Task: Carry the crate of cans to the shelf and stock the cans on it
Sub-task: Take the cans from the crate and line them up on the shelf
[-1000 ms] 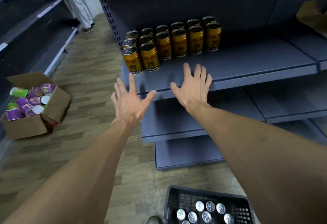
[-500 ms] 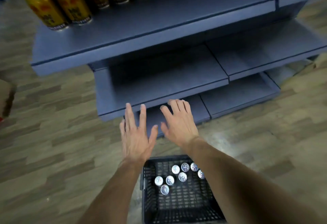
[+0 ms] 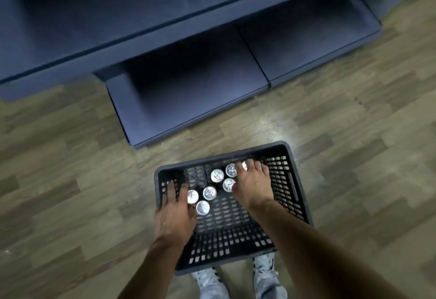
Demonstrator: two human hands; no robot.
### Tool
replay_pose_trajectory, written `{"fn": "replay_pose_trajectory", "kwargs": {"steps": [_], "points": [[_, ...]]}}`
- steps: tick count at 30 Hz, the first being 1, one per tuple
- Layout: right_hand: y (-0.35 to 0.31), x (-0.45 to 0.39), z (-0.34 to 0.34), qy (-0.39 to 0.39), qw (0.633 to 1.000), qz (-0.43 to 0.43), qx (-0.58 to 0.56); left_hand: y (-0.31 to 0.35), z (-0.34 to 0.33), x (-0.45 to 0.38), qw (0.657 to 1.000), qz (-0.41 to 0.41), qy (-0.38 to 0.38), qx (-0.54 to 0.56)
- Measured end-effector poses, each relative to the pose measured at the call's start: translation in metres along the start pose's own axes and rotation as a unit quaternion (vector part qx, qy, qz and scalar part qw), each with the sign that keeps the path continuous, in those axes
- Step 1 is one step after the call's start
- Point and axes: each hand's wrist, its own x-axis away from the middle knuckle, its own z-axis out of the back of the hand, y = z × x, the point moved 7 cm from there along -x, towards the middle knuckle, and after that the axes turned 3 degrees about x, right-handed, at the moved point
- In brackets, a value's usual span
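- The dark slatted plastic crate (image 3: 290, 176) sits on the floor at six o'clock, silver-topped cans (image 3: 209, 193) standing inside.
- The left hand (image 3: 174, 216) and right hand (image 3: 251, 185) reach in, fingers spread over cans, not visibly gripping.
- Best grasp each can upright round its side.
- No readable labels.

The person's forearms are bare, with no sleeves, watch or rings showing on the left hand (image 3: 175, 216) or the right hand (image 3: 253, 186). The feet wear mottled grey-and-white sneakers (image 3: 267, 275) with dark markings on the sides.
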Motion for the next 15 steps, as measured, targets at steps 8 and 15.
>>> {"fn": "replay_pose_trajectory", "kwargs": {"steps": [8,15], "points": [[0.020,-0.042,-0.133,-0.081,0.993,-0.071,-0.052,0.001,-0.098,-0.083,1.000,-0.001,-0.019,-0.005],[0.009,-0.046,-0.216,-0.122,0.989,-0.062,-0.063,0.007,-0.159,-0.106,0.999,-0.007,-0.052,-0.004]]}}
